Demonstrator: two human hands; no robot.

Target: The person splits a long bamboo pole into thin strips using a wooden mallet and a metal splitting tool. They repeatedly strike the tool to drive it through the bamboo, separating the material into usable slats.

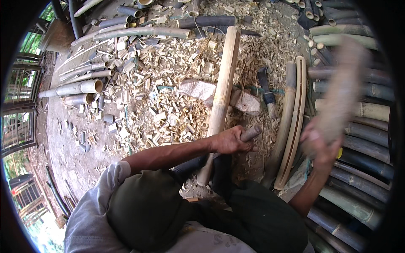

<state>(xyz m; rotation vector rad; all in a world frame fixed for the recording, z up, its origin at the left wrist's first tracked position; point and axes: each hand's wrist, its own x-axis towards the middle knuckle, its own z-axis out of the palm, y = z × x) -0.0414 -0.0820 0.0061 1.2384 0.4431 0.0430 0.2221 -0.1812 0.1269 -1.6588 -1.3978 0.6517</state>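
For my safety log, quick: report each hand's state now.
Left hand: closed, holding a round wooden handle.
Right hand: closed, holding a wooden club, blurred.

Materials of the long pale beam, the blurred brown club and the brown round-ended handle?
Long pale beam: likely bare wood; light, uncoated-looking faces.
Blurred brown club, right hand: perhaps wood, from its colour; blur hides grain and finish.
Brown round-ended handle, left hand: probably wood, matte; dull brown surface.
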